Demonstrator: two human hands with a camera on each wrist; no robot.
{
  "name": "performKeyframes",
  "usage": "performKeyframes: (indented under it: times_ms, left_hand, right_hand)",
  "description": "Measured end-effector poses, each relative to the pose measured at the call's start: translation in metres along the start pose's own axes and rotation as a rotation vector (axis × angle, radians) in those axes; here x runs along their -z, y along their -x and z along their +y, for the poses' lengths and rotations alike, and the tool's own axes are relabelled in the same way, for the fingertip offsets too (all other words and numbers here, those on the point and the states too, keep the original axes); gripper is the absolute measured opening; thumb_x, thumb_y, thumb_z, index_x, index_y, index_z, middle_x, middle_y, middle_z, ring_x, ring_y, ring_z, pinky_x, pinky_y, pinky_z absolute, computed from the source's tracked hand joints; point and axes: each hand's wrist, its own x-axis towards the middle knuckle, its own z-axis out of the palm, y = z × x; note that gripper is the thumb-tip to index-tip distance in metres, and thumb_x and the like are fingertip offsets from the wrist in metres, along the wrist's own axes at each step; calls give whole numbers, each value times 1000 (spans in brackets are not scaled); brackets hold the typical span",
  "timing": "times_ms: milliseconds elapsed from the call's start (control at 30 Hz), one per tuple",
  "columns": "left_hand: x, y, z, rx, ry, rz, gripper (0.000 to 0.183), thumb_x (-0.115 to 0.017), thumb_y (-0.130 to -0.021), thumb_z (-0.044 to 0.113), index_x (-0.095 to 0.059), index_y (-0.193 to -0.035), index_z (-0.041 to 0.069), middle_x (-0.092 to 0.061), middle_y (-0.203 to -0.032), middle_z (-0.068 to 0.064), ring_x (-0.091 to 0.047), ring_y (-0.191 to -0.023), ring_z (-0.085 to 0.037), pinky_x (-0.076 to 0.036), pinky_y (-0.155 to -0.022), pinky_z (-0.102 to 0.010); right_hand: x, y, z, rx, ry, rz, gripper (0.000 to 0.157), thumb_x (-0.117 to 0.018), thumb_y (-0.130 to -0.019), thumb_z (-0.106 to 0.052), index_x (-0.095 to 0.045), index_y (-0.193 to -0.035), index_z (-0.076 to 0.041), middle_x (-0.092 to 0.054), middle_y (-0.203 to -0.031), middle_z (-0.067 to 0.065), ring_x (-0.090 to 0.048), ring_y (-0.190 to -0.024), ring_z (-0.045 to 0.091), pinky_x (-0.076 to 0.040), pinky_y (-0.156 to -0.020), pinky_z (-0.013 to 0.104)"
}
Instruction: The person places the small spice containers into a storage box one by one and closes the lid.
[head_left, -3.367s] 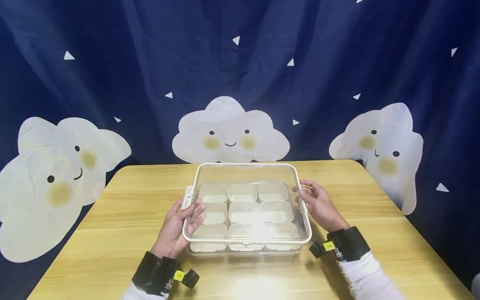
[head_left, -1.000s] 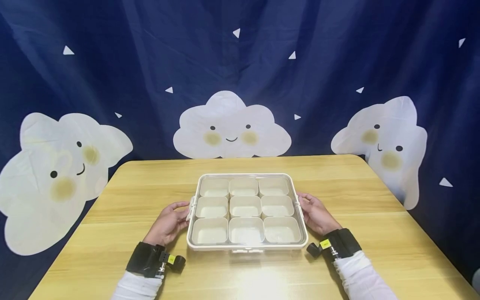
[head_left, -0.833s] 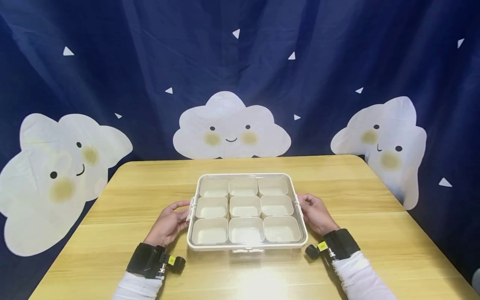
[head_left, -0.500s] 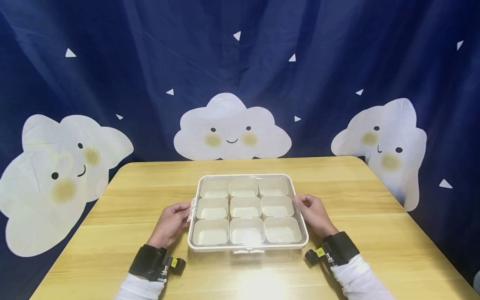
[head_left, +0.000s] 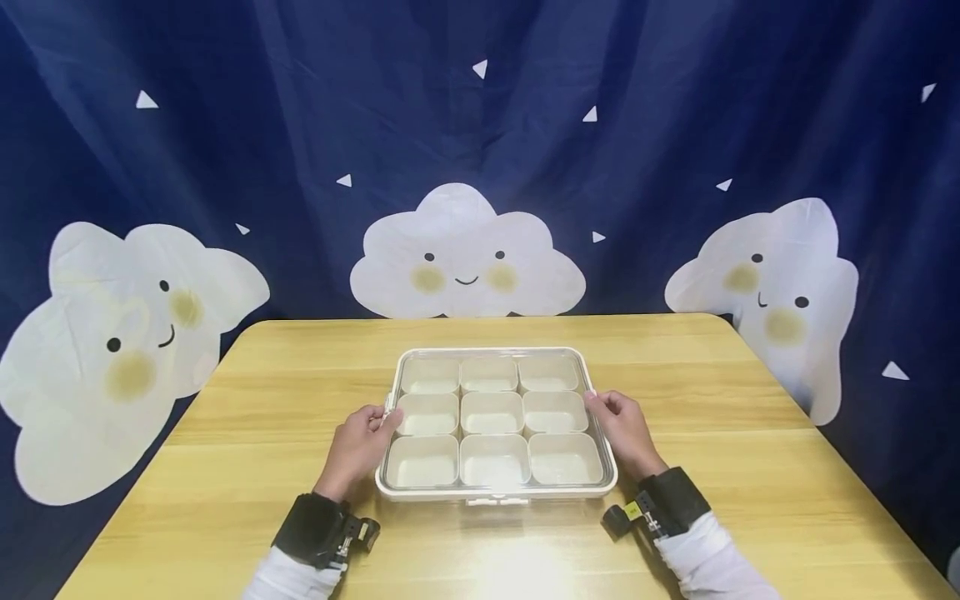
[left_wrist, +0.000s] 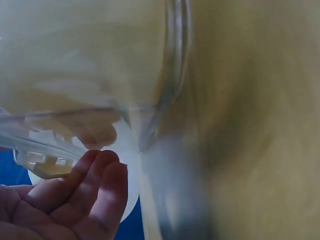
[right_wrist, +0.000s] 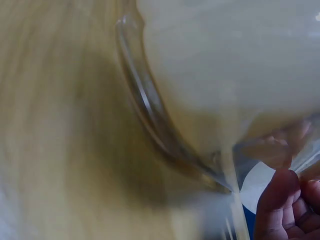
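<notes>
A clear storage box (head_left: 495, 502) with a white-rimmed transparent lid (head_left: 495, 495) lies flat on the table. Under the lid sit several cream cups (head_left: 491, 414) in rows. At the left side, my left hand (head_left: 362, 443) grips the box by its edge, thumb on the lid's rim. Its fingers (left_wrist: 107, 185) curl beside a side latch (left_wrist: 47, 165) in the left wrist view. My right hand (head_left: 626, 429) holds the right edge the same way, thumb on the rim. The right wrist view shows its curled fingers (right_wrist: 280, 200) near the clear wall; the rest is cut off.
A light wood table (head_left: 262, 392) reaches back to a dark blue curtain (head_left: 300, 100) printed with smiling clouds. A white front latch (head_left: 497, 502) hangs on the box's near side. Each wrist wears a black strap with a small camera.
The lid, raised over the cups 3.4 seconds ago, has come down onto the box. Both hands have since shifted inward, their thumbs moving up onto the rim.
</notes>
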Motion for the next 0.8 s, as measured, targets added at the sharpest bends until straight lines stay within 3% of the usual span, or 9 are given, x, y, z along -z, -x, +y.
performKeyframes:
  times_ms: [100,167,333,433,533,667,800]
  left_hand:
    - [-2,-1,-2,15,53,-15,52,-49,-101,37,-53,-125,-8,-63,-118,-26,-60,-107,-38,-47,-90,-50]
    - [-3,-4,-4,34,145,-34,49,-47,-102,36,-51,-126,-7,-63,-116,-24,-61,-102,-34,-49,-88,-47]
    - [0,-17,-18,116,533,-83,37,-42,-105,22,-47,-123,-10,-59,-98,-9,-57,-82,-14,-51,-72,-26]
    - [4,-23,-29,144,744,-152,36,-39,-105,14,-41,-127,-15,-56,-95,-4,-56,-80,-9,-51,-71,-20]
    - [6,-24,-36,165,924,-242,32,-37,-105,11,-42,-126,-13,-58,-95,-4,-58,-79,-7,-52,-72,-18]
    - [8,-23,-39,219,1175,-324,24,-38,-105,9,-58,-110,-4,-63,-98,-8,-63,-82,-10,-52,-80,-20]
    - [9,-22,-39,275,1309,-374,29,-37,-104,8,-65,-102,2,-64,-103,-11,-64,-88,-13,-51,-87,-23]
  right_hand:
    - [0,1,-1,-16,-32,3,39,-55,-99,-30,-61,-99,8,-61,-89,11,-55,-81,17,-49,-70,24]
    - [1,1,-1,-30,-53,-2,40,-55,-100,-31,-60,-99,8,-60,-90,11,-56,-80,17,-50,-70,24]
    - [-2,-2,0,-53,-131,-25,38,-54,-100,-31,-57,-99,7,-58,-92,11,-57,-80,17,-53,-70,26]
    - [-5,-3,1,-55,-182,-44,34,-54,-100,-28,-57,-98,6,-57,-91,9,-57,-80,16,-53,-69,26]
    - [-6,-2,0,-49,-198,-47,33,-54,-100,-27,-57,-98,6,-56,-90,8,-56,-79,15,-53,-69,25]
    - [-5,-2,-3,-37,-170,-41,38,-52,-101,-29,-58,-101,8,-58,-93,11,-56,-81,15,-52,-71,25]
    - [-1,-2,-3,-29,-94,-62,48,-49,-102,-37,-59,-111,9,-61,-100,17,-59,-84,17,-53,-73,27]
